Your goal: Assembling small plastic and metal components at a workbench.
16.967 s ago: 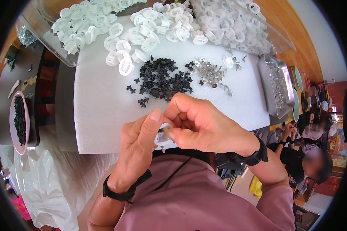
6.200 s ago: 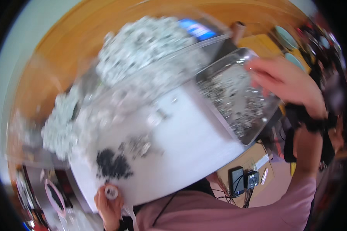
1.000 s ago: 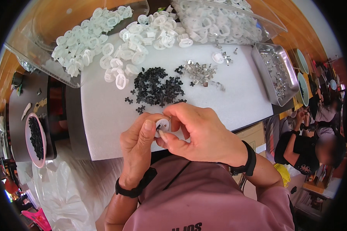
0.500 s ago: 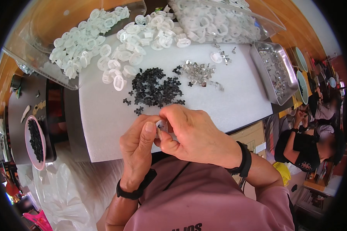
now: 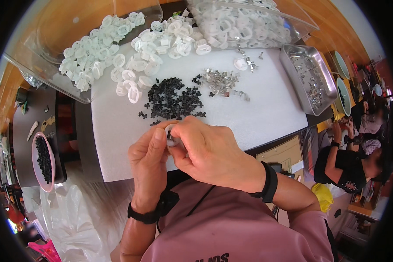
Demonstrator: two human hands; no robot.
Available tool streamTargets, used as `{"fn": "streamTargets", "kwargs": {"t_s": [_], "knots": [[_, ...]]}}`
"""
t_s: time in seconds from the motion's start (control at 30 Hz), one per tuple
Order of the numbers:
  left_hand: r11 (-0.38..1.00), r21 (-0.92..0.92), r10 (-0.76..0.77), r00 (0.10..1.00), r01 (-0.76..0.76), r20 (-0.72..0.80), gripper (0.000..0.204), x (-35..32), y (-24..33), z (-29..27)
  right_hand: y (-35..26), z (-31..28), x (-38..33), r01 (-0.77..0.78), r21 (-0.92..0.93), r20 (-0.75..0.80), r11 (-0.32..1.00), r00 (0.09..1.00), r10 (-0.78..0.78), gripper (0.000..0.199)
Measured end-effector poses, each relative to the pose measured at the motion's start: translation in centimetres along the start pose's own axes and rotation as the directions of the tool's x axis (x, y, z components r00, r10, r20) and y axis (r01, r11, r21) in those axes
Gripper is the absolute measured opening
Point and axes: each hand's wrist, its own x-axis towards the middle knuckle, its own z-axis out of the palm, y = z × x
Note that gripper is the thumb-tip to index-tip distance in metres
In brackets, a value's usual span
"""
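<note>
Since half a second ago my hands have barely shifted: both were already pinched together over the near edge of the white mat (image 5: 266, 118), and they still are. A second ago the small white ring (image 5: 170, 136) showed more of its round face between my fingertips; now my right hand (image 5: 209, 150) has closed further over it and only a sliver of it shows, with something small and dark or metallic at its lower edge that I cannot make out.

My left hand (image 5: 149, 168) holds the ring from its side, thumb lying along it and fingers curled behind. My right hand presses in from the other side, thumb and forefinger clamped on the same ring. So both hands are closed on it, touching each other around it.

The ring sits between my two thumbs, just above my chest and just short of the mat's near edge. Its open face seems turned up toward me and a little toward my left hand. I cannot tell its long axis, since too much of it is covered.

Just beyond my fingertips lies the heap of black pieces (image 5: 174, 100). Past that and to the right, the metal clips (image 5: 222, 83). Farther out, loose white rings (image 5: 144, 61) are spread across the mat's far side. Well to the right of my right hand stands a steel tray (image 5: 308, 102).
</note>
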Motion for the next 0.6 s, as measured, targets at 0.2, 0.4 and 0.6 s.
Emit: {"fn": "streamTargets", "kwargs": {"t_s": [0.2,0.4,0.6], "knots": [[1.000,0.000,-0.009,0.999,0.009,-0.041,0.035,-0.45,-0.01,0.45,-0.39,0.13,-0.31,-0.004,0.017,-0.078,1.000,0.997,0.006,0.032],[0.986,0.166,0.011,0.998,0.001,-0.069,0.037,-0.11,-0.73,-0.27,-0.06,0.67,-0.23,0.042,-0.053,-0.071,0.998,0.996,-0.046,0.029],[0.972,0.236,0.035,0.997,-0.018,-0.066,0.035,-0.33,-0.25,0.19,-0.07,0.87,-0.43,0.054,-0.012,-0.057,0.998,0.997,-0.055,0.028]]}}
